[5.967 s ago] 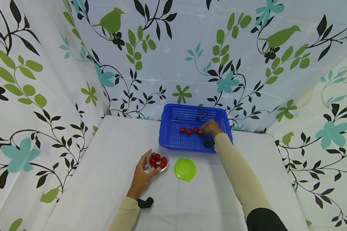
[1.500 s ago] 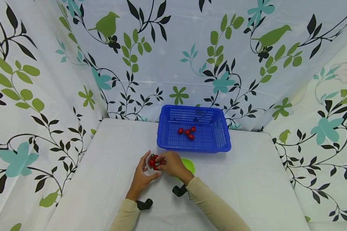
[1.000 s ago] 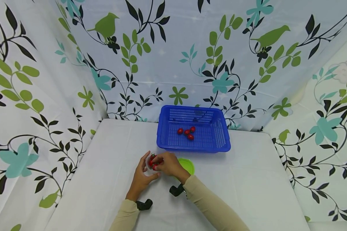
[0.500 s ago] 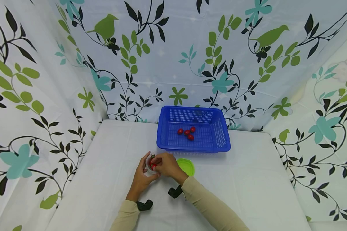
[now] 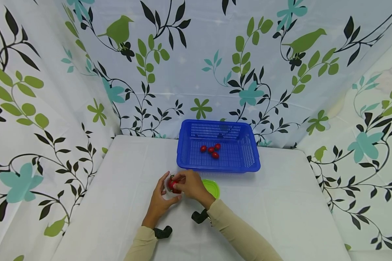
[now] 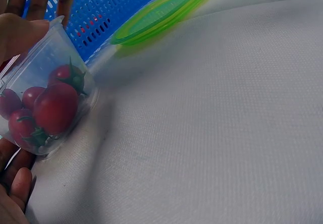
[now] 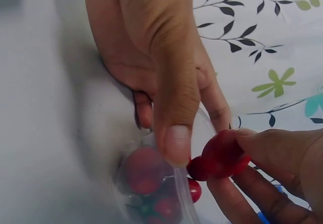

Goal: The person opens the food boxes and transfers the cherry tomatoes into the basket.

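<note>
My left hand [image 5: 161, 197] holds a small clear plastic tub [image 6: 75, 47] on the table; in the right wrist view its thumb presses over the tub's rim. Several red cherry tomatoes [image 6: 55, 108], some with green stems, fill the lower part of the tub. My right hand [image 5: 192, 185] is at the tub's mouth. Between its thumb and fingers it pinches a cherry tomato [image 7: 222, 153], right beside the rim in the right wrist view. Under my right wrist lies a bright green lid [image 5: 212, 186], partly hidden in the head view.
Behind the hands stands a blue perforated basket [image 5: 219, 169] with several cherry tomatoes [image 5: 211, 149] on its floor. A white cloth covers the table [image 5: 274, 203]. A patterned curtain [image 5: 196, 72] rises along the back and sides.
Six seconds ago my right hand was down in the basket; it has since come left and toward me to the tub, where its fingers shift slightly. My left hand keeps its hold.
</note>
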`<state>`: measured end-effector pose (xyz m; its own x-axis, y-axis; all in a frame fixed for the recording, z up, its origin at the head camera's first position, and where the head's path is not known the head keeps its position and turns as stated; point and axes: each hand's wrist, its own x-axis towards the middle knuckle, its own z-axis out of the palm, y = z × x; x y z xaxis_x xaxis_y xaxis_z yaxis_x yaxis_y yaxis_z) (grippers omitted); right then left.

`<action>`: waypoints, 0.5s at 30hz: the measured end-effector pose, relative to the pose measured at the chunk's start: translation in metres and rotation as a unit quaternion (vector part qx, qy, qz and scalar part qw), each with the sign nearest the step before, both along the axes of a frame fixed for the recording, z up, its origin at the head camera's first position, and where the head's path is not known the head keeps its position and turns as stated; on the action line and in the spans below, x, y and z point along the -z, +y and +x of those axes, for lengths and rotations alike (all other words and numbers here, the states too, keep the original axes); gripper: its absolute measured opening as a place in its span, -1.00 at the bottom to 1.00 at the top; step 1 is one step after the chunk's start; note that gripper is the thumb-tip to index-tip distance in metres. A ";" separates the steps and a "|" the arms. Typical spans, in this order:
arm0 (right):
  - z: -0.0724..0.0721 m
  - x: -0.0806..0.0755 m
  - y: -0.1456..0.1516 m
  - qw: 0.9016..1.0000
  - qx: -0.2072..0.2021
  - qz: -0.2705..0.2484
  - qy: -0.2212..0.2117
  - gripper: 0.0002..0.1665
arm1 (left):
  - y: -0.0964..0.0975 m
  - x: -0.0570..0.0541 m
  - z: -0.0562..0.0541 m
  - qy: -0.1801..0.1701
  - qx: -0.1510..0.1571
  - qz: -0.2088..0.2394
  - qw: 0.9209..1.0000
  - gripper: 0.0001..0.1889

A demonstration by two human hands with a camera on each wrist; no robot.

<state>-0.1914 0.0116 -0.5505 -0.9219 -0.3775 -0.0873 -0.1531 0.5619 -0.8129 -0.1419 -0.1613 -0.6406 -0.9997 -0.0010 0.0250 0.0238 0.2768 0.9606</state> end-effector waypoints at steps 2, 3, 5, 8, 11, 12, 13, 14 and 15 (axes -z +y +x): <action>0.000 -0.003 0.001 1.000 0.003 -0.001 0.003 -0.77 | 0.000 0.000 0.000 -0.002 -0.001 -0.001 1.000 0.09; 0.000 -0.004 0.002 1.000 0.004 -0.002 0.005 -0.76 | 0.000 0.000 0.000 -0.002 -0.001 -0.001 1.000 0.09; -0.001 -0.007 0.003 1.000 0.006 -0.004 0.008 -0.76 | 0.000 0.000 0.000 -0.004 -0.002 -0.002 1.000 0.09; -0.001 -0.012 0.005 1.000 0.008 -0.012 0.011 -0.75 | 0.000 0.000 0.001 -0.007 -0.001 -0.002 1.000 0.10; -0.003 -0.017 0.008 1.000 0.006 -0.025 0.016 -0.75 | 0.000 0.001 0.001 -0.009 -0.001 0.001 1.000 0.11; -0.004 -0.019 0.009 0.999 0.006 -0.029 0.018 -0.76 | 0.000 0.000 0.001 -0.009 -0.001 0.001 1.000 0.10; -0.004 -0.020 0.010 0.999 0.006 -0.032 0.019 -0.76 | 0.000 0.000 0.001 -0.008 0.000 0.001 1.000 0.10; -0.005 -0.023 0.010 0.999 0.007 -0.035 0.021 -0.75 | 0.000 0.000 0.001 -0.008 0.000 0.001 1.000 0.10; -0.005 -0.025 0.011 0.999 0.007 -0.037 0.022 -0.75 | 0.000 0.001 0.001 -0.007 0.000 0.000 1.000 0.10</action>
<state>-0.1967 0.0229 -0.5260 -0.9296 -0.3682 -0.0191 -0.1820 0.5033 -0.8447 -0.1408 -0.1614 -0.6412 -0.9999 -0.0017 0.0110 0.0101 0.2767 0.9609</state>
